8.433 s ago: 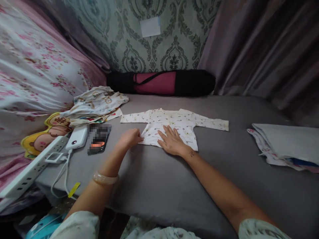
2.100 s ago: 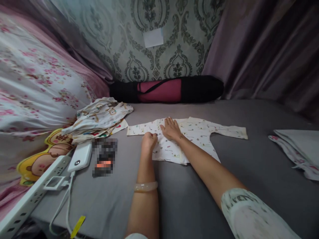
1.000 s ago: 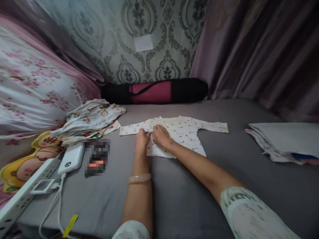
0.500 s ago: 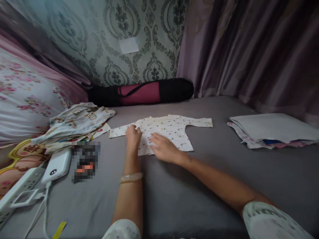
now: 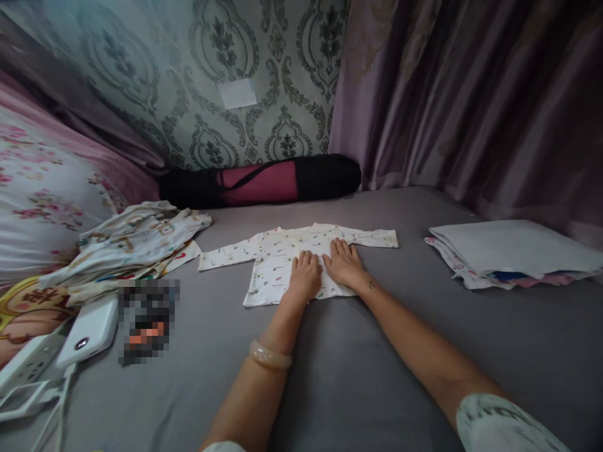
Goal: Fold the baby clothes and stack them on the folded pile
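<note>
A small white baby shirt (image 5: 273,270) with a tiny scattered print lies spread on the grey bed sheet (image 5: 339,376), both sleeves stretched out sideways. My left hand (image 5: 305,276) rests flat on the middle of the shirt, fingers pointing away from me. Just to its right, my right hand (image 5: 343,262) also lies flat on the fabric, its fingers extended. The two hands are close together and cover part of the shirt's right half and lower hem. Neither hand grasps anything.
Crumpled printed clothes (image 5: 141,235) lie at left, near a white power bank (image 5: 88,333) and a power strip (image 5: 32,361). A folded stack of cloth (image 5: 513,251) is at right. Along the wall lies a black and maroon long bag (image 5: 264,182).
My left hand has moved right from the shirt's left shoulder to its middle and flattened. My right hand has shifted right and forward onto the shirt's right side. The view has tilted slightly.
</note>
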The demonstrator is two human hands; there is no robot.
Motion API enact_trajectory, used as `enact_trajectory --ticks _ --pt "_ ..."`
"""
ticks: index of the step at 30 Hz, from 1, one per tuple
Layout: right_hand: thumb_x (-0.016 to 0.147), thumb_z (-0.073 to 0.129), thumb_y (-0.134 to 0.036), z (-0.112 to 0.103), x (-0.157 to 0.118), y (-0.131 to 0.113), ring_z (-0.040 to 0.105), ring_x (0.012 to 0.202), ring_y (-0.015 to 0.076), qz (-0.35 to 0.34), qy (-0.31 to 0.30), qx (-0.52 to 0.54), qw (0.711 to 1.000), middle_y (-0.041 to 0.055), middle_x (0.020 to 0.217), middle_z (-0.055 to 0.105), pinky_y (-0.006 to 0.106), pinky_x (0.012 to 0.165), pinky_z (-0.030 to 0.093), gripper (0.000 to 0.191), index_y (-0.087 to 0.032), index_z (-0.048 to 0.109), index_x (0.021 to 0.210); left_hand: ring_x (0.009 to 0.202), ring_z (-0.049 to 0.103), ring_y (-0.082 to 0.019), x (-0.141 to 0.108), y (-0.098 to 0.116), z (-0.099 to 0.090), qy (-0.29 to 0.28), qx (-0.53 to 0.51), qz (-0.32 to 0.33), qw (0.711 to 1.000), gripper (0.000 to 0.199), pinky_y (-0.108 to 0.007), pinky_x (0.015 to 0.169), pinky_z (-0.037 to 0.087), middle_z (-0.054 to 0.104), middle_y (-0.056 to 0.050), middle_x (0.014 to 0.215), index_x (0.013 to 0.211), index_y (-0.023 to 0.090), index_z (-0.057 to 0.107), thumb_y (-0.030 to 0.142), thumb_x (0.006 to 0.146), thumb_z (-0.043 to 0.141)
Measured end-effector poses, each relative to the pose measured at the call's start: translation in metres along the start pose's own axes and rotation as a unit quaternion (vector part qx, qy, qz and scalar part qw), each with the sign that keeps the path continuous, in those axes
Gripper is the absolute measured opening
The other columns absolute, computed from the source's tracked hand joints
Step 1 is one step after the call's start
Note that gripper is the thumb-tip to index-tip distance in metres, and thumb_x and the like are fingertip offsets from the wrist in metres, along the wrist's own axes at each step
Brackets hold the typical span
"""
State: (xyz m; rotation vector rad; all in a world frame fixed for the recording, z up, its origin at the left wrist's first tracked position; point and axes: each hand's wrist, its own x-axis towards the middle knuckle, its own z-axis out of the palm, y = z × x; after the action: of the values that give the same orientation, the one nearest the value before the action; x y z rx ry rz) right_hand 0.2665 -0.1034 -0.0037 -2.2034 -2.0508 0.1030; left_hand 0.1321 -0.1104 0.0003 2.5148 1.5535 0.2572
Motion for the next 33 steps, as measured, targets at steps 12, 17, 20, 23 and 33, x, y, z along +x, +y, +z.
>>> enact_trajectory --ticks 12,17,20,23,33 --pt "0.098 0.022 -0.041 0.003 0.074 -0.009 0.018 0.144 0.027 -0.035 -0.002 -0.001 0.999 0.0181 0.155 0.027 0.042 0.116 0.008 0.064 0.0 0.031 0.147 0.146 0.014 -0.032 -0.005 0.01 0.0 -0.03 0.028 -0.029 0.999 0.07 -0.051 0.118 0.011 0.023 -0.022 0.155 0.146 0.002 0.03 0.051 0.096 0.023" --pt "0.098 0.02 -0.043 0.008 0.079 -0.008 0.019 0.144 0.026 -0.029 -0.002 0.009 1.0 0.0168 0.156 0.025 0.041 0.116 0.011 0.066 -0.001 0.027 0.149 0.146 0.01 -0.034 -0.007 0.008 -0.003 -0.047 0.034 -0.015 0.998 0.082 -0.054 0.117 0.009 0.019 -0.023 0.156 0.147 0.0 0.027 0.061 0.092 0.023" --pt "0.098 0.022 -0.043 0.007 0.072 -0.009 0.02 0.143 0.0267 -0.033 0.012 0.007 0.999 0.0168 0.155 0.028 0.041 0.116 0.01 0.066 -0.001 0.03 0.148 0.146 0.009 -0.034 -0.009 0.006 -0.004 -0.049 0.012 -0.006 0.999 0.096 -0.054 0.116 0.009 0.018 -0.024 0.156 0.148 0.001 0.024 0.073 0.086 0.025" --pt "0.098 0.023 -0.044 0.008 0.065 -0.011 0.017 0.144 0.027 -0.043 0.022 0.012 0.999 0.0166 0.155 0.027 0.043 0.116 0.007 0.066 -0.001 0.03 0.148 0.146 0.008 -0.035 -0.009 0.004 -0.004 -0.053 -0.006 -0.001 0.999 0.107 -0.055 0.116 0.007 0.016 -0.024 0.156 0.149 0.0 0.02 0.081 0.079 0.026" --pt "0.097 0.033 -0.04 -0.001 0.072 -0.001 0.035 0.138 0.0232 -0.044 -0.005 0.152 0.987 0.0136 0.149 0.04 0.038 0.113 0.023 0.054 -0.012 0.044 0.142 0.147 0.004 -0.035 -0.007 0.003 -0.003 -0.074 0.008 -0.004 0.997 0.112 -0.055 0.116 0.004 0.012 -0.023 0.157 0.149 0.001 0.021 0.084 0.075 0.022"
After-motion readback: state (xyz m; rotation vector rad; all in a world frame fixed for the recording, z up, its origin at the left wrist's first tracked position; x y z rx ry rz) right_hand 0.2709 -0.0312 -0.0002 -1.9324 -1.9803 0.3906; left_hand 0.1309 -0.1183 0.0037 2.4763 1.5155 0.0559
